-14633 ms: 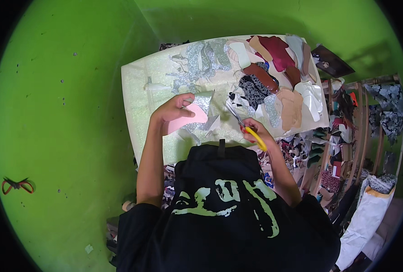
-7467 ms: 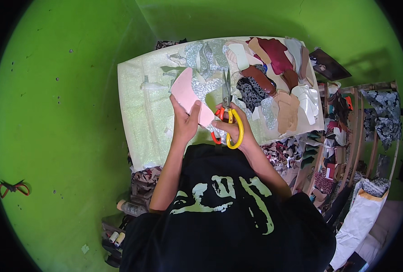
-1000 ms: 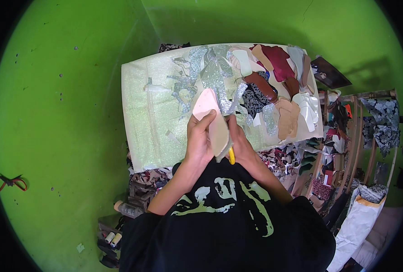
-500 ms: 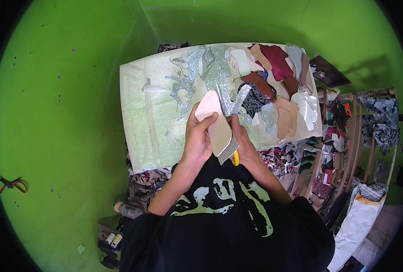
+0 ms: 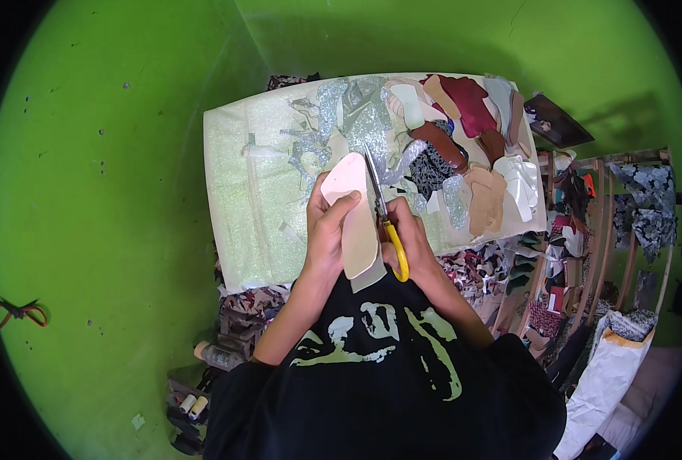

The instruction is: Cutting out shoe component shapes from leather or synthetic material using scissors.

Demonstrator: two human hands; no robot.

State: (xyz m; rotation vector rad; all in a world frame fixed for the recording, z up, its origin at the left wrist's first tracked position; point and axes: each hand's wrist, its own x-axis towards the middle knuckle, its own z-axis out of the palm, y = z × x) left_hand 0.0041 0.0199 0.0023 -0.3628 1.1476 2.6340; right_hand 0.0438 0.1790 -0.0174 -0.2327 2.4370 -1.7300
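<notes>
My left hand [image 5: 326, 231] grips a long, sole-shaped insole piece [image 5: 359, 244], pale pink at its far end and beige toward me, with the thumb pressed on top. A greyish sheet of material [image 5: 368, 279] lies under it and sticks out past its near end. In my right hand [image 5: 411, 231] is a pair of scissors [image 5: 395, 247] with yellow handles. The blades point away from me along the insole's right edge; whether they touch the material I cannot tell. Beyond them, glittery silver scraps [image 5: 364, 100] lie on the table.
The table [image 5: 237, 207] has a pale, shiny cover. On its right side lie brown sole pieces [image 5: 438, 144], a dark red piece [image 5: 467, 100], tan pieces [image 5: 485, 198] and white pieces [image 5: 519, 184]. Wooden racks [image 5: 606, 230] stand at the right. A green wall [image 5: 111, 192] is at the left.
The insole has swung more upright, its near end moving left. My right hand has turned, so the scissors now show beside the insole instead of mostly behind it.
</notes>
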